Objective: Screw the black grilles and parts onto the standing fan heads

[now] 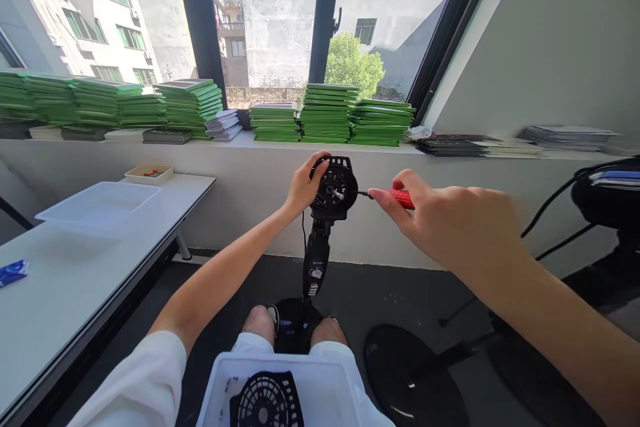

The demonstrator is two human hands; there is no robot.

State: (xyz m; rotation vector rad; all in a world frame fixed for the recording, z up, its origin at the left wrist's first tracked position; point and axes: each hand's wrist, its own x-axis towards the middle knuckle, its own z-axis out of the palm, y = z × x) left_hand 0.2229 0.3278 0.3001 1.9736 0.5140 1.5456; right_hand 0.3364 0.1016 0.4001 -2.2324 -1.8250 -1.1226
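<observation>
A black fan motor housing (336,188) stands in front of me on a black fan stand (317,260), a metal shaft showing at its centre. My left hand (306,183) grips the housing's left and upper edge. In my right hand (440,213) is a red-handled screwdriver (401,198), its thin shank pointing left at the housing's right side. Whether the tip touches the housing I cannot tell. Across my lap lies a white plastic tray (325,373) holding a black vented cover (267,403).
On the left, a white table (65,280) bears a translucent tray (103,203), a small box (149,173) and a blue packet (13,272). Stacks of green booklets (327,113) line the windowsill. Another black round base (413,373) stands on the floor to the right.
</observation>
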